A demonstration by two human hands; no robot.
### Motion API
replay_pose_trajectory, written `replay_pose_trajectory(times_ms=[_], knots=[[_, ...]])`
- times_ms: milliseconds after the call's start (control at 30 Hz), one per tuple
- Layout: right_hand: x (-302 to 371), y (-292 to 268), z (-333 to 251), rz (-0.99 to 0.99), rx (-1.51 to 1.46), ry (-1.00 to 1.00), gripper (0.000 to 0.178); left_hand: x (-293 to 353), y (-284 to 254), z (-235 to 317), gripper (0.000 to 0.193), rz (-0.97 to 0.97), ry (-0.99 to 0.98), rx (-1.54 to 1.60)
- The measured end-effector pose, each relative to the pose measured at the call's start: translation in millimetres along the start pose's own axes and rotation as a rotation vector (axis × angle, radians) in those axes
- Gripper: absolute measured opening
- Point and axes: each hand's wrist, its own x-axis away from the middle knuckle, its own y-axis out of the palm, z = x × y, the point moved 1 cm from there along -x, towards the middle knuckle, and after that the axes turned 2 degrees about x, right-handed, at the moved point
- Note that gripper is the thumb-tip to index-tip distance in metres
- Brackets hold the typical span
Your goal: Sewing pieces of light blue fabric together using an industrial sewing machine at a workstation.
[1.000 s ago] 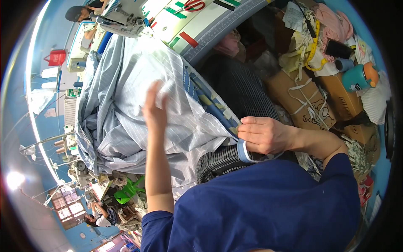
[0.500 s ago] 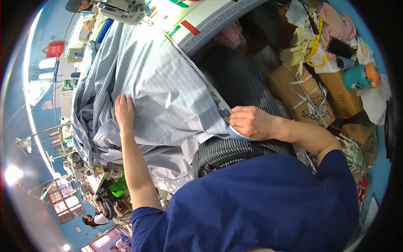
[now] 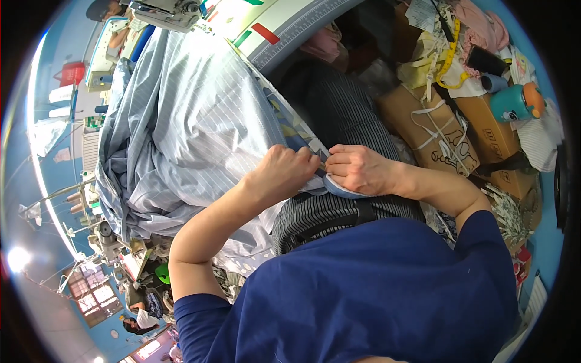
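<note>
A large piece of light blue striped fabric (image 3: pixel 200 115) spreads from the sewing machine (image 3: pixel 164 13) down across my lap. Its right edge shows a pale border strip and a patterned underside. Both hands meet at the near end of that edge. My left hand (image 3: pixel 284 169) is closed on the fabric, fingers curled over it. Close beside it, my right hand (image 3: pixel 360 170) pinches the same edge, where a folded blue corner pokes out below the fingers. What lies inside the fingertips is hidden.
A ruler strip (image 3: pixel 296 36) runs along the table's front edge, with red tape (image 3: pixel 265 33) near it. At right stand cardboard boxes (image 3: pixel 423 130), a teal bottle (image 3: pixel 514 103), a yellow measuring tape (image 3: pixel 449 60) and cloth scraps. Other people sit at the far left.
My left hand has left the middle of the fabric and moved right to the edge, beside my right hand. The fabric's edge has been drawn tighter. My right hand stays nearly in place.
</note>
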Motion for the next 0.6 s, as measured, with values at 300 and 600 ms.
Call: replay_pose_trajectory(times_ms=[300, 600], knots=[[2, 1, 0, -0.051, -0.017, 0.009, 0.013, 5, 9, 2, 0.006, -0.020, 0.136, 0.041], [4, -1, 0, -0.045, -0.056, 0.000, 0.014, 12, -14, 6, 0.009, -0.094, 0.089, -0.005]])
